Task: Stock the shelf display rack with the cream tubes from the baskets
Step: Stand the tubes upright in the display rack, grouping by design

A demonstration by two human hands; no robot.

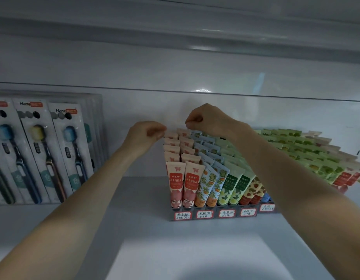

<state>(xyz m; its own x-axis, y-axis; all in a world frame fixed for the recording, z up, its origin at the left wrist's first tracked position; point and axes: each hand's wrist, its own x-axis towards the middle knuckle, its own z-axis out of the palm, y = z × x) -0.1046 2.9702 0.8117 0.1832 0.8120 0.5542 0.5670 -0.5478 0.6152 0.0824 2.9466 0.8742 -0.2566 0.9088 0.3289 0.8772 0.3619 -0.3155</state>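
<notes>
Atop the back pink tubes [171, 136], left hand [145, 136] and right hand [205, 118] curl; whether either grip pinches, cannot tell

Glossy plastic tubes [176, 182] & smooth matt shelf [134, 199].

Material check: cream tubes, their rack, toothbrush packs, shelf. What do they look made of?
Cream tubes: likely soft plastic laminate, printed matte skin; flat crimped top ends.
Rack: seemingly rigid greyish plastic; thin dividers, paper labels on front.
Toothbrush packs: printed card under clear glossy plastic; glare streaks show.
Shelf: probably painted metal; smooth, pale, soft sheen.
</notes>
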